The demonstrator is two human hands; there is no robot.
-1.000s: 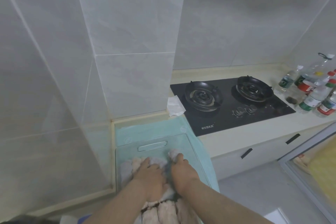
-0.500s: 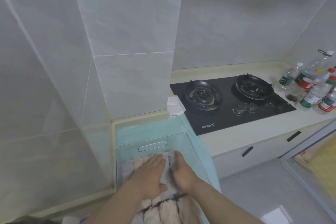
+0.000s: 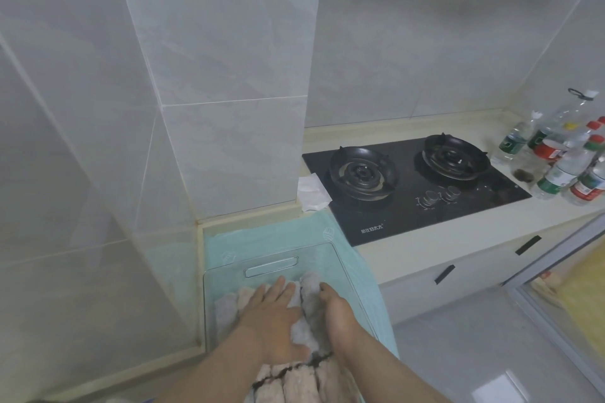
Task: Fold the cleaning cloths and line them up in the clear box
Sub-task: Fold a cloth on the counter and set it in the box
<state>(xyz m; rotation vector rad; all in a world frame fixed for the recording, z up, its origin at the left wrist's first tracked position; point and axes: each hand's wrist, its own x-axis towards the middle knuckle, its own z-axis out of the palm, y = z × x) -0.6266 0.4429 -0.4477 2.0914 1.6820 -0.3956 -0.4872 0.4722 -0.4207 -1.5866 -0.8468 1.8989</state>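
Observation:
The clear box [image 3: 271, 266] sits on a teal towel at the counter's left end, its slot handle facing away from me. Inside it stand several folded fluffy cloths in grey and pale pink [image 3: 226, 306], packed side by side. My left hand [image 3: 273, 314] lies flat on top of the cloths with straight fingers, pressing them down. My right hand [image 3: 335, 312] is beside a grey folded cloth [image 3: 311, 288] at the right of the row, thumb against its far end and fingers hidden down along its side. More folded cloths [image 3: 294, 383] show below my wrists.
The teal towel [image 3: 262, 232] covers the counter under the box. A tiled column rises just behind it. To the right lie a white crumpled paper [image 3: 311, 190], a black two-burner gas hob [image 3: 412, 180] and several plastic bottles [image 3: 563, 163]. Drawers and grey floor sit lower right.
My left hand has gone from curled on the cloths to flat with fingers spread forward. My right hand has slid slightly forward along the grey cloth's side.

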